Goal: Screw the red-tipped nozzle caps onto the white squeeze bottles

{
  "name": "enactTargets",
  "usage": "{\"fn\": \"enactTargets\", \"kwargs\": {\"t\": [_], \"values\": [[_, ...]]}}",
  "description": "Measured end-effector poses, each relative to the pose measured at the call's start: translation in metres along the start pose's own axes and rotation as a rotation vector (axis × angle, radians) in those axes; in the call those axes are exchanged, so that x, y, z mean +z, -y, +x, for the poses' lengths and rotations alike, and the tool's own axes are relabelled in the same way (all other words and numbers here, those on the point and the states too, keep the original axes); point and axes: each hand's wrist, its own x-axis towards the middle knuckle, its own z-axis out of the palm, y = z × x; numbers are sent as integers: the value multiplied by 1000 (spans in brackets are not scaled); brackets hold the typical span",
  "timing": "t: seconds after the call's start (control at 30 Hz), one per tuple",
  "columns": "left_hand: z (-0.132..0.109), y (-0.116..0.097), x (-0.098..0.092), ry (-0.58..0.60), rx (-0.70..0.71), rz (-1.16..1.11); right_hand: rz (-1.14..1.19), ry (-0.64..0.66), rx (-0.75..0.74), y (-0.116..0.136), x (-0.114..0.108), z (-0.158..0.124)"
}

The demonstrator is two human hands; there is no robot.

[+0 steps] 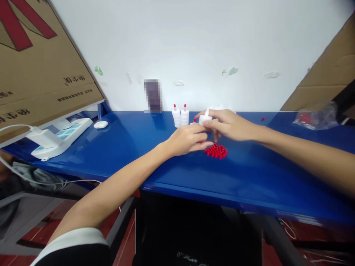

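My right hand (226, 123) grips a small white bottle (205, 118) whose pointed nozzle shows no red cap. The bottle is raised over the blue table and leans a little. Right beside it is my left hand (188, 139), with fingers curled and its thumb reaching to the edge of a pile of small red caps (217, 151). What its fingers hold, if anything, is hidden. Behind the left knuckles shows the red tip (194, 120) of another bottle, mostly covered. Just left of that, white bottles with red caps (184, 116) stand upright in a group.
Against the wall leans a dark pixelated object (154, 96). On the left are a power strip (66, 136) with a plugged-in charger, a white oval case (100, 125) and a cardboard sheet (41, 66). A plastic bag with red pieces (314, 117) lies right, near a lone red cap (263, 118).
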Motion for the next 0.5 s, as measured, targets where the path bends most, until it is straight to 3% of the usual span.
{"fn": "enactTargets", "kwargs": {"t": [0.23, 0.5], "values": [[1, 4, -7, -1, -75, -37, 215, -144, 54, 1, 1, 5], [-4, 15, -8, -77, -175, -75, 238, -106, 129, -2, 1, 9]]}}
